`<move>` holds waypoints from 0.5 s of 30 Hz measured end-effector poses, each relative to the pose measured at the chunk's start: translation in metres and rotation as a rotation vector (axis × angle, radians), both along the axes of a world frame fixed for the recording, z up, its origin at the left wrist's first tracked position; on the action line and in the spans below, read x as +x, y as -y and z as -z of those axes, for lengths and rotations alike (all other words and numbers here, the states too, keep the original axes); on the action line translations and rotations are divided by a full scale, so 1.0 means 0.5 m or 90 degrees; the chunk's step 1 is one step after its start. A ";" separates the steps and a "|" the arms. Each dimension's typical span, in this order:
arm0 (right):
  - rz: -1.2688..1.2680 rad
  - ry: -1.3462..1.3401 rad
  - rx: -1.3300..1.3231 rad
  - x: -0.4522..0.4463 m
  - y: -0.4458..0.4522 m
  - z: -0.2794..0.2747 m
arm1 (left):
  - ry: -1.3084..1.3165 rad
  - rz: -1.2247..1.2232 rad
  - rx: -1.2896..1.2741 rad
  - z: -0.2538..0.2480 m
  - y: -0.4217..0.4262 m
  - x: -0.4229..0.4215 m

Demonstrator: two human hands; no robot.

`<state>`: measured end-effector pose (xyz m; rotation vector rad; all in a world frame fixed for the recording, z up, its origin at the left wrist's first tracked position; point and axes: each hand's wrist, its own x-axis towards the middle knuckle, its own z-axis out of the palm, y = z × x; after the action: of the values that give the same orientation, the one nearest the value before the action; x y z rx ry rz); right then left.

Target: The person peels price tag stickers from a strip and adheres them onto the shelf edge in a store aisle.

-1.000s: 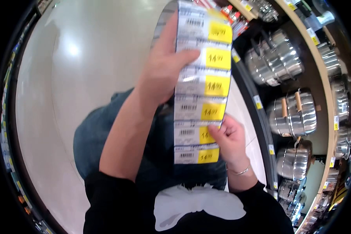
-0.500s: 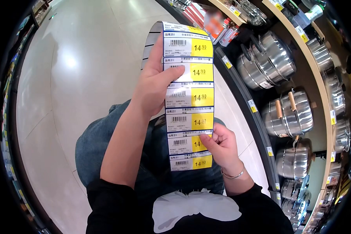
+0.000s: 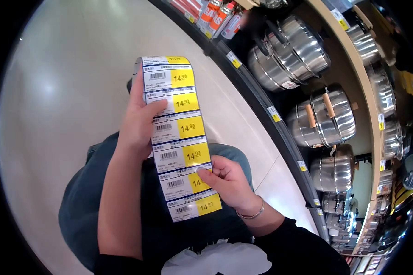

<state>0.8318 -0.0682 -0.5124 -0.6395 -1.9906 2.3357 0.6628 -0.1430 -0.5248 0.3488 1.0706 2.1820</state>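
A long strip of yellow-and-white price labels (image 3: pixel 179 130) hangs in front of my lap, its top end curling back out of sight. Each label carries a barcode, and most read 14.90. My left hand (image 3: pixel 140 121) grips the upper part, thumb across the front and fingers behind. Lower down, my right hand (image 3: pixel 227 178) pinches the right edge between thumb and curled fingers. A bracelet (image 3: pixel 252 211) circles my right wrist. Beneath the strip are my bent knees in blue jeans (image 3: pixel 85 201).
At the right, shelves hold steel pots (image 3: pixel 323 119) with wooden or dark handles. Small price tags (image 3: pixel 273 113) line the dark shelf edge (image 3: pixel 250 80). Orange-and-white gas cans (image 3: pixel 220 20) stand at the top. A pale shiny floor (image 3: pixel 78 59) stretches to the left.
The label strip and both my hands sit further left and slightly lower in view, with the strip now tilted. The shelves have also shifted left as the view turned. Both hands keep their grip.
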 end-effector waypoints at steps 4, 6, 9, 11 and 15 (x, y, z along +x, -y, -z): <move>0.031 0.086 -0.212 -0.051 -0.036 0.066 | 0.092 -0.015 -0.091 0.074 -0.031 -0.030; 0.020 0.068 -0.248 -0.054 -0.039 0.092 | 0.088 0.007 -0.121 0.101 -0.033 -0.035; -0.004 0.122 -0.288 -0.085 -0.060 0.126 | 0.153 -0.058 -0.151 0.151 -0.056 -0.056; -0.010 0.164 -0.311 -0.099 -0.085 0.147 | 0.162 -0.059 -0.165 0.172 -0.073 -0.069; -0.050 0.193 -0.368 -0.101 -0.102 0.155 | 0.186 -0.050 -0.195 0.185 -0.064 -0.060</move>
<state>0.7811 -0.0170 -0.5901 -0.9963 -1.4145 3.0420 0.6328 -0.1112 -0.6174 -0.1485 1.2395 2.0157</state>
